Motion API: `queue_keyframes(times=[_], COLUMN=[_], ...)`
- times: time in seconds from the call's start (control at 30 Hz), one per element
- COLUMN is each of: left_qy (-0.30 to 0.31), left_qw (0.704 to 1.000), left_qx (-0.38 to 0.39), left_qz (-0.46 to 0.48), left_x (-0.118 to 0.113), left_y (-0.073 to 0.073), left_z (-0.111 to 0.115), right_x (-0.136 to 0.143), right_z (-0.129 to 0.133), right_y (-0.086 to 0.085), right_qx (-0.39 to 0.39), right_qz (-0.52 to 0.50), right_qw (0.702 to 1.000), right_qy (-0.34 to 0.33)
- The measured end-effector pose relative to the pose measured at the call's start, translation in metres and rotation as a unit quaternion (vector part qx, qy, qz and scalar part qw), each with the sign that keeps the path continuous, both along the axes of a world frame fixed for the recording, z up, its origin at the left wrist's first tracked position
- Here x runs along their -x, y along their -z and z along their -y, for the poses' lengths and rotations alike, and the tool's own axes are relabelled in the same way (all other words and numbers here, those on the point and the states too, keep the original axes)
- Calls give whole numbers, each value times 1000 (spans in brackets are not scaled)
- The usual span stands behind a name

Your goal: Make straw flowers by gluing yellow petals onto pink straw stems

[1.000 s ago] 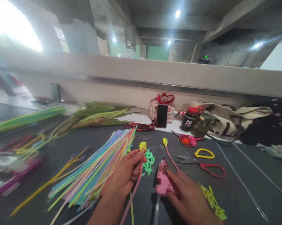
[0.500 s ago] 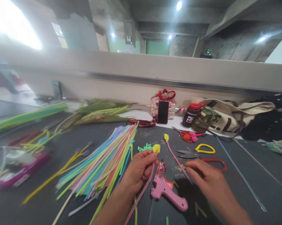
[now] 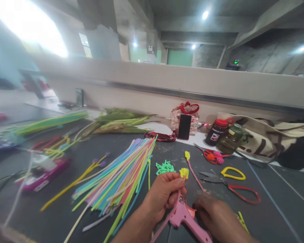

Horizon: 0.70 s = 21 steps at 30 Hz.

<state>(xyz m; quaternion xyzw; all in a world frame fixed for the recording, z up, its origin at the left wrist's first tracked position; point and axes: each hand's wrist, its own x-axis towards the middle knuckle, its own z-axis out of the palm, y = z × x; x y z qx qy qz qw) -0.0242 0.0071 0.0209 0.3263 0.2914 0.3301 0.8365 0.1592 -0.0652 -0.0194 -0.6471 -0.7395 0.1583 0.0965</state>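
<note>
Pinched in my left hand (image 3: 164, 190) is a pink stem (image 3: 164, 225), a fuzzy craft stick, with a bundle of short yellow pieces (image 3: 184, 173) at its top. A pink glue gun (image 3: 188, 219) lies just below, partly behind the stem. My right hand (image 3: 216, 216) hovers low by the gun's right side; its fingers are blurred and partly hidden, so their grip cannot be made out. Another pink stem (image 3: 195, 175) with a yellow head (image 3: 187, 155) lies on the table ahead of my right hand. Short green pieces (image 3: 165, 167) are heaped beyond my left hand.
Many pastel craft stems (image 3: 121, 179) spread left of my hands. To the right lie scissors with a yellow and a red handle (image 3: 234, 173) and smaller red-handled scissors (image 3: 209, 156). A phone (image 3: 184, 127), bottles (image 3: 216, 132) and a canvas bag (image 3: 255, 141) stand behind.
My right hand has moved down and inward, off the loose pink stem and toward the glue gun. My left hand still holds its stem. The view has shifted left.
</note>
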Motion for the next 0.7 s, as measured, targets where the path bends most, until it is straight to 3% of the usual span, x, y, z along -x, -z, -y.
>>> queue_keyframes(times=[0.13, 0.23, 0.3, 0.43, 0.7], left_qy=[-1, 9, 15, 15, -21], left_qw=[1000, 1000, 1000, 1000, 1000], left_qx=[0, -6, -7, -9, 10], left_qz=[7, -4, -12, -10, -6], left_x=[-1, -2, -3, -3, -3], left_y=[2, 5, 6, 6, 2], left_z=[2, 4, 4, 2, -1], right_x=[-11, -15, -12, 6, 23], right_z=[-2, -6, -10, -23, -40], right_y=[-13, -41, -59, -81, -79], right_qx=[15, 56, 51, -7, -64], right_qz=[-157, -331, -388, -378, -330], right_qw=[987, 932, 909, 920, 937], right_qy=[43, 134, 142, 99, 95])
